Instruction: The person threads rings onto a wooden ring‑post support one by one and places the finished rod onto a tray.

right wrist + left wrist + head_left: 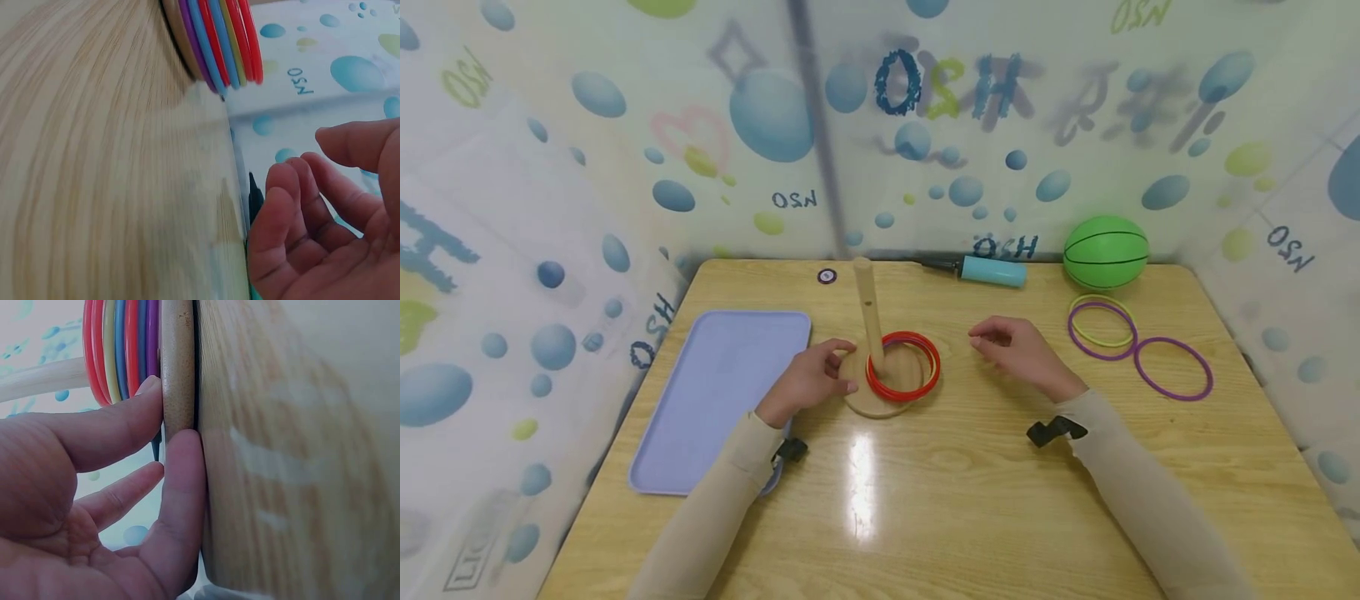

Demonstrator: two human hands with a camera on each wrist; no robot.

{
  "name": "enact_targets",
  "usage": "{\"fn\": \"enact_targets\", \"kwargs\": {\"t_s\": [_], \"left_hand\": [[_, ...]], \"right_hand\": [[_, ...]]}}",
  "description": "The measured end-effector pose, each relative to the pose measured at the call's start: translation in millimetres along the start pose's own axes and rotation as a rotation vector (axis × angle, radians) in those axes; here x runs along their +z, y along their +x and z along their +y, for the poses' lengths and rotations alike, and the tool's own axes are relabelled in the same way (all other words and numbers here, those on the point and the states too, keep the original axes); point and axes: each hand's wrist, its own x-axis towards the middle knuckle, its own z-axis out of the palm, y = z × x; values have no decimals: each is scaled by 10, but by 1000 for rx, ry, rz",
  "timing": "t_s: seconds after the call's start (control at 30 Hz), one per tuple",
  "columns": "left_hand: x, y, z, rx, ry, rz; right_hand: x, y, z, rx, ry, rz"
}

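A wooden ring toss stand has an upright peg on a round base. A stack of rings lies round the peg, red on top, with yellow, blue and purple layers lower down in the left wrist view. My left hand pinches the base's left edge, its thumb by the lowest rings and a finger against the rim. Right of the stand, my right hand hovers over the table with fingers loosely curled and nothing in them; in the right wrist view its thumb is apart from the fingertips.
A lilac tray lies left, partly under the left forearm. On the right are a yellow ring, two purple rings and a green ball. A blue hand pump and small round disc lie along the back edge.
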Motion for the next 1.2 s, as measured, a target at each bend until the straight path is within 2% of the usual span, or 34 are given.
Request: {"fn": "enact_targets", "kwargs": {"t_s": [0.3, 0.53, 0.7, 1.0, 1.1, 1.2], "left_hand": [[-8, -15, -3, -2, -18, 12], [-15, -48, 4, -6, -27, 9], [-20, -74, 15, -12, -33, 11], [8, -42, -26, 20, -62, 6], [12, -40, -15, 18, -61, 9], [15, -41, -3, 8, -51, 10]], "right_hand": [[-422, -294, 248, 41, -65, 87], [-766, -600, 492, -13, -114, 205], [-989, -820, 686, -23, -173, 291], [-1410, -1202, 985, 81, -261, 394], [-1561, -1288, 1074, 93, -269, 420], [-1704, -1358, 1164, 100, -323, 445]]}}
